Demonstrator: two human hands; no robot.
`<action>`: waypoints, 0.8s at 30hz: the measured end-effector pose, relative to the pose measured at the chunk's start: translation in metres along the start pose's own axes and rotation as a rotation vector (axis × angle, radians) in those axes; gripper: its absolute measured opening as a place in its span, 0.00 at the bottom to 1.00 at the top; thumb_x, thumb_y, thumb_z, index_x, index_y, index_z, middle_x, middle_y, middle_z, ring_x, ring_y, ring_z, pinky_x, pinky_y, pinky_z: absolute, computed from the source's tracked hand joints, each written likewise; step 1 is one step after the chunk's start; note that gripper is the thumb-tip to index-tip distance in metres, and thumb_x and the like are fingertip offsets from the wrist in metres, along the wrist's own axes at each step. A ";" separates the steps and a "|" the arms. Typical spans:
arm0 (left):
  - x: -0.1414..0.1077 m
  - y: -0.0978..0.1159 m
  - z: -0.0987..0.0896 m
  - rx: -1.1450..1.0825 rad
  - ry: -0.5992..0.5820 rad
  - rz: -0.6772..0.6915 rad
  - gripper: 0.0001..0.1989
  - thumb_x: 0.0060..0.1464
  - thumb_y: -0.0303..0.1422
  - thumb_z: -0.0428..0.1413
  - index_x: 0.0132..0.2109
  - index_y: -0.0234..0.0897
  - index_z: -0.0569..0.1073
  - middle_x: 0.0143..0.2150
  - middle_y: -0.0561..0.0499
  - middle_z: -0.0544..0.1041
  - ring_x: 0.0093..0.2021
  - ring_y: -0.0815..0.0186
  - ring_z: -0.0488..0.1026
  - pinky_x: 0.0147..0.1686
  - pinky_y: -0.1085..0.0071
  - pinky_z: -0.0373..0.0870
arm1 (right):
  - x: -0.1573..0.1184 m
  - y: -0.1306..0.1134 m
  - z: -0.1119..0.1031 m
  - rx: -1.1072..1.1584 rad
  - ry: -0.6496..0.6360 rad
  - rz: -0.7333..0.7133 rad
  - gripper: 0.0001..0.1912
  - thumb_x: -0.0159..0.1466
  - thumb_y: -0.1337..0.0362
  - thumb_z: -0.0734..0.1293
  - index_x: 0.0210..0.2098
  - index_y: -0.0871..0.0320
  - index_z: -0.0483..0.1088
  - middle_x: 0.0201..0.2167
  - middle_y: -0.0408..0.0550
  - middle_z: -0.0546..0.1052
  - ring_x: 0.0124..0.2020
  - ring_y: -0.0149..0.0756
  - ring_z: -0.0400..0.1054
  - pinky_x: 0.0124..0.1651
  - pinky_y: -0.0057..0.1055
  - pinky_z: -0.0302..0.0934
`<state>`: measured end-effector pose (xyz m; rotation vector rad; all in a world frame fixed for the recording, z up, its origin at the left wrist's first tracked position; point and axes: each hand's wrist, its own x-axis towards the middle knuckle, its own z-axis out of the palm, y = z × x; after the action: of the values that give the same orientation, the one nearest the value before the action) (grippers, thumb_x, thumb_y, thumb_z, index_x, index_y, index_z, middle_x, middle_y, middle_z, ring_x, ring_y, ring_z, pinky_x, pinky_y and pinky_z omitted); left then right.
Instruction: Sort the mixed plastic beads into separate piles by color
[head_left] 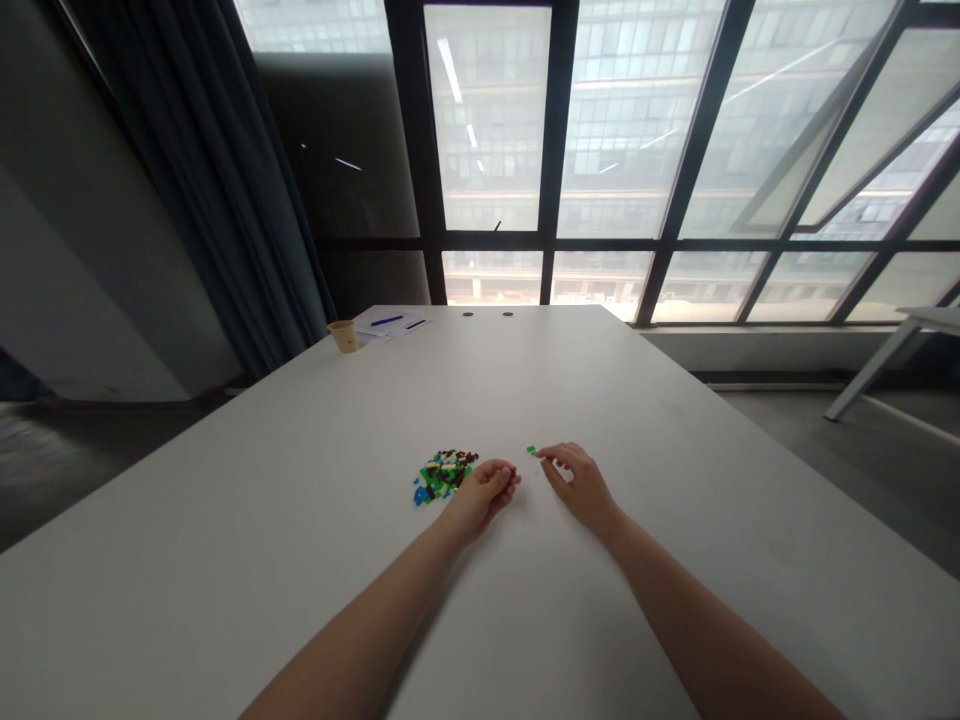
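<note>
The right hand [581,485] pinches a small green brick [531,450] at its fingertips, just right of frame centre, low over the white desk [300,520]. The left hand [484,492] lies a little to its left with fingers curled; it seems to close on something dark at the tips, but the piece is too small to make out. The two hands are apart, with a narrow strip of bare desk between them.

Just left of the left hand, touching or nearly touching its knuckles, sits a heap of bricks [442,474].

Doing this step well, as I judge it, means keeping the green brick gripped by its sides so its top and underside stay free, holding both wrists rested on the desk for steadiness, and bringing the pieces together squarely rather than at a slant. Bricks this small slip easily, so a light, even pinch is better than a hard squeeze, and working close to the desk keeps a dropped piece from bouncing away.

The green brick is bright, flat and tiny, only partly covered by the fingertips. The heap is a loose, low mound of green, blue, brown and pale pieces, none visibly joined.

At the upper left of the desk stand a cup [345,335] and papers [391,323] with a blue pen.
</note>
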<state>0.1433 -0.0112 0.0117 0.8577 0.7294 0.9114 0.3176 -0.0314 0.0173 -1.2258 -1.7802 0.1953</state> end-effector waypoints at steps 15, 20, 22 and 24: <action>-0.002 -0.001 0.001 0.061 0.006 0.079 0.17 0.33 0.39 0.64 0.28 0.33 0.69 0.24 0.56 0.68 0.23 0.77 0.61 0.25 0.79 0.57 | -0.004 -0.023 0.001 0.052 -0.036 -0.193 0.05 0.56 0.63 0.65 0.25 0.56 0.67 0.21 0.41 0.66 0.28 0.31 0.60 0.38 0.30 0.57; -0.002 0.000 0.004 0.068 0.029 0.072 0.18 0.31 0.40 0.65 0.27 0.33 0.69 0.24 0.55 0.69 0.23 0.76 0.62 0.26 0.78 0.58 | -0.004 -0.020 0.004 0.051 -0.009 -0.180 0.04 0.56 0.62 0.65 0.29 0.56 0.68 0.22 0.41 0.66 0.28 0.31 0.61 0.40 0.31 0.57; -0.002 -0.001 0.004 0.082 0.024 0.077 0.18 0.30 0.40 0.65 0.27 0.33 0.69 0.23 0.55 0.69 0.23 0.76 0.62 0.26 0.77 0.57 | -0.005 -0.020 0.004 0.052 -0.010 -0.175 0.04 0.56 0.62 0.64 0.30 0.55 0.68 0.22 0.41 0.66 0.28 0.31 0.61 0.40 0.31 0.57; -0.002 -0.002 0.004 0.100 0.015 0.077 0.18 0.30 0.40 0.64 0.26 0.33 0.69 0.21 0.55 0.68 0.23 0.76 0.62 0.25 0.77 0.57 | -0.005 -0.020 0.006 0.052 -0.023 -0.175 0.04 0.56 0.62 0.64 0.30 0.55 0.69 0.22 0.41 0.66 0.28 0.31 0.61 0.40 0.31 0.57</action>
<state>0.1467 -0.0147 0.0118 0.9732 0.7636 0.9567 0.3005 -0.0437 0.0229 -1.0293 -1.8796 0.1539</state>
